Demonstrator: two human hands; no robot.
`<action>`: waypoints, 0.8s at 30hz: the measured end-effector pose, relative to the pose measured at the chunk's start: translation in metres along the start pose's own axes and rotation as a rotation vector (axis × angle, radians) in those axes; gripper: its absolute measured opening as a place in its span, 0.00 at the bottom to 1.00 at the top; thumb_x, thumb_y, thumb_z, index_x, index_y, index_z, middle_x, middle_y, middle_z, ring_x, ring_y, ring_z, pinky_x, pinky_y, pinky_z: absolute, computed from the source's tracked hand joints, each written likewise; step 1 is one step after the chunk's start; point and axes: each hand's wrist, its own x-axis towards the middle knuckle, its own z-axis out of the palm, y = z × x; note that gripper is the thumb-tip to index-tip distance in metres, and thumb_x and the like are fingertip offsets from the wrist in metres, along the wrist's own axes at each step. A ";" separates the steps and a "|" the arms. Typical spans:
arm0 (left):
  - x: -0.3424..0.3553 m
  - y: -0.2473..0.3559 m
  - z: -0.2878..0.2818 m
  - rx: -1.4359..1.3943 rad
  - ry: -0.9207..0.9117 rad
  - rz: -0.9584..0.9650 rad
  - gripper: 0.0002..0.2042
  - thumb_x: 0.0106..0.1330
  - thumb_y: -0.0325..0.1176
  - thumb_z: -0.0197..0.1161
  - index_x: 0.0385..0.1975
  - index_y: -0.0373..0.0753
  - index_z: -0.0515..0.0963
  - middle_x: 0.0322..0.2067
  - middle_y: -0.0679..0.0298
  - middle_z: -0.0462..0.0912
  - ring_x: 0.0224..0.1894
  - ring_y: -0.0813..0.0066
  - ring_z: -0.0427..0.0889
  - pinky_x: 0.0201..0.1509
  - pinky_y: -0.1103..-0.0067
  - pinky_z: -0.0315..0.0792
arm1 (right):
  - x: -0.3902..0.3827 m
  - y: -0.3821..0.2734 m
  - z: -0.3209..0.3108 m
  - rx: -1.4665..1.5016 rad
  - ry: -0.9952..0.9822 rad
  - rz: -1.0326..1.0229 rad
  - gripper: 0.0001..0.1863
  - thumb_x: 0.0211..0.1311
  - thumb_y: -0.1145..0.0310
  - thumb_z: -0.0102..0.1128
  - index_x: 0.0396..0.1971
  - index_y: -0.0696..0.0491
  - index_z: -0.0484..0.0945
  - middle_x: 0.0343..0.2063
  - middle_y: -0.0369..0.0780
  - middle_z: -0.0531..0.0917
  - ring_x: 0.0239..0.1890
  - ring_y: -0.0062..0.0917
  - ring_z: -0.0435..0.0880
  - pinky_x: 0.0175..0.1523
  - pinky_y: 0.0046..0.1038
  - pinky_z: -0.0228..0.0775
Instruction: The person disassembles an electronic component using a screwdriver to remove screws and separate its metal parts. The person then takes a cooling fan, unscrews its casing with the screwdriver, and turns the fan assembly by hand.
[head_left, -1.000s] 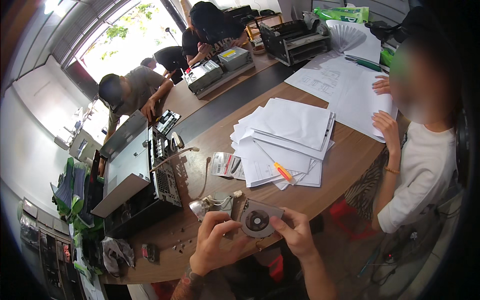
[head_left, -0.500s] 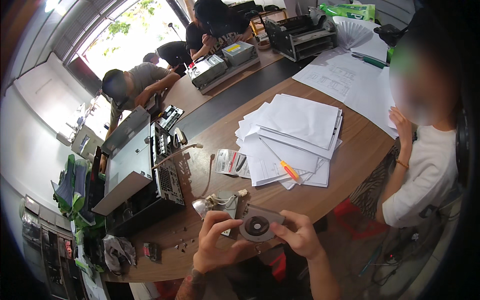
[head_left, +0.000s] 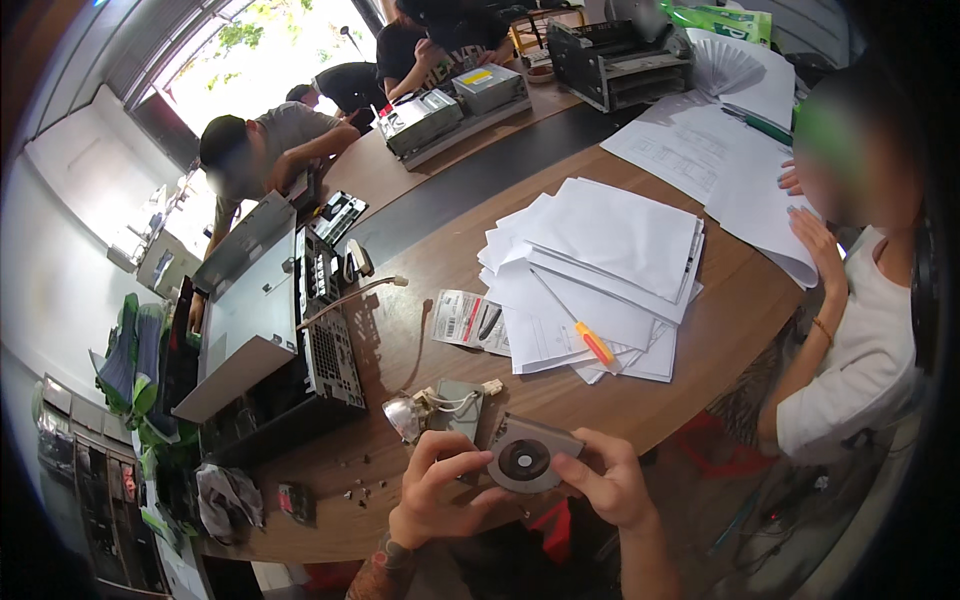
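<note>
Between my two hands is a small flat blower fan [head_left: 540, 472], with a grey casing and a dark round rotor, held just over the table's near edge. My left hand [head_left: 438, 495] is closed at its left side, index finger and thumb at the edge. My right hand [head_left: 612, 482] grips the right side, thumb lying on the top face near the rotor; the fingers underneath are mostly hidden. Just beyond my left hand lies a lamp [head_left: 405, 418] with a shiny reflector, beside a grey metal plate [head_left: 462, 400] with white wires and connectors.
A yellow-handled screwdriver [head_left: 594, 343] rests on stacked white paper [head_left: 610, 240]. An opened device case [head_left: 250, 330] stands at the left, a cable [head_left: 350, 302] reaching out. Small screws [head_left: 362, 490] and a grey rag [head_left: 228, 502] lie nearby. A person [head_left: 850, 330] sits at the right; others work across the table.
Both hands still hold the fan, with hardly any change in grip. The view has shifted slightly. At the right, the person's hands now lie on the paper sheet.
</note>
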 end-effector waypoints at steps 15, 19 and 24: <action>-0.008 -0.004 0.002 0.023 -0.023 -0.010 0.26 0.39 0.25 0.77 0.44 0.43 0.82 0.37 0.60 0.76 0.31 0.70 0.78 0.32 0.78 0.73 | -0.001 0.001 0.000 -0.021 0.018 0.014 0.13 0.65 0.65 0.63 0.35 0.62 0.77 0.24 0.33 0.78 0.28 0.11 0.71 0.33 0.15 0.62; -0.007 -0.004 0.003 0.026 -0.024 0.008 0.25 0.39 0.26 0.77 0.43 0.44 0.82 0.36 0.60 0.76 0.31 0.69 0.78 0.32 0.76 0.74 | -0.002 0.002 -0.001 -0.003 0.011 0.014 0.13 0.65 0.65 0.63 0.35 0.62 0.77 0.25 0.33 0.78 0.28 0.12 0.72 0.33 0.16 0.62; -0.011 -0.008 0.002 0.058 -0.054 0.050 0.23 0.39 0.27 0.77 0.41 0.43 0.82 0.38 0.58 0.75 0.33 0.68 0.79 0.34 0.77 0.73 | -0.001 0.000 0.002 0.029 0.024 -0.009 0.12 0.65 0.66 0.64 0.36 0.62 0.78 0.25 0.33 0.79 0.29 0.11 0.72 0.33 0.16 0.63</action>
